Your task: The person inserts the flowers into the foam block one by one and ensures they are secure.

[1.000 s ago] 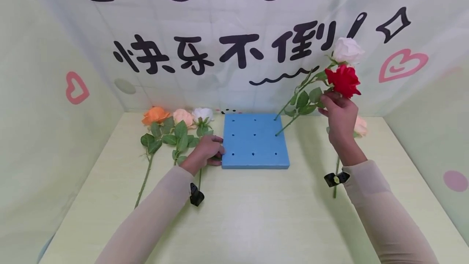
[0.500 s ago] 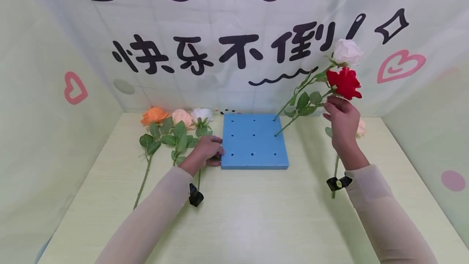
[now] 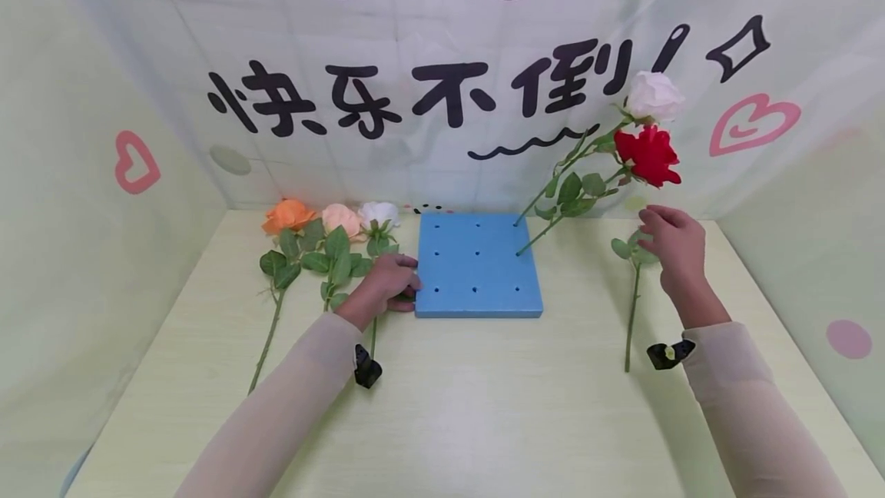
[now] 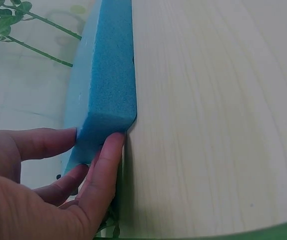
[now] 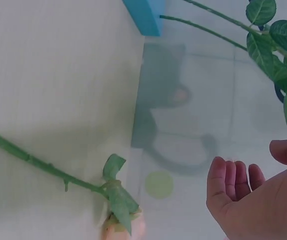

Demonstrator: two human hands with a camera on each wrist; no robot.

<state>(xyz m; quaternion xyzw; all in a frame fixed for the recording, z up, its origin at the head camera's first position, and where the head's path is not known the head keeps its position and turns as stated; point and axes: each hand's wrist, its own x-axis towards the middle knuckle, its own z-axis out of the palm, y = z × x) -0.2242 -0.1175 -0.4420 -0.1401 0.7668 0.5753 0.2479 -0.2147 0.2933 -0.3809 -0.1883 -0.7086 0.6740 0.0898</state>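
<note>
A blue foam block (image 3: 477, 271) with rows of small holes lies on the table. My left hand (image 3: 389, 283) holds its left side; in the left wrist view thumb and fingers (image 4: 48, 143) press against the block's corner. A red rose (image 3: 648, 156) and a white rose (image 3: 654, 96) lean to the right from holes along the block's right side. My right hand (image 3: 677, 248) is in the air below the red rose, fingers loosely bent and holding nothing. Under it lies a peach rose (image 5: 126, 225), whose bloom the hand hides in the head view.
Left of the block lie an orange rose (image 3: 289, 216), a pink rose (image 3: 342, 221) and a white rose (image 3: 379, 214), stems toward the front. A lettered white backdrop (image 3: 387, 167) rises behind the table (image 3: 484, 406), with side panels left and right.
My right hand has let go of the red rose and moved down and right, toward the peach rose. The red rose stays leaning in the block. My left hand has kept its place.
</note>
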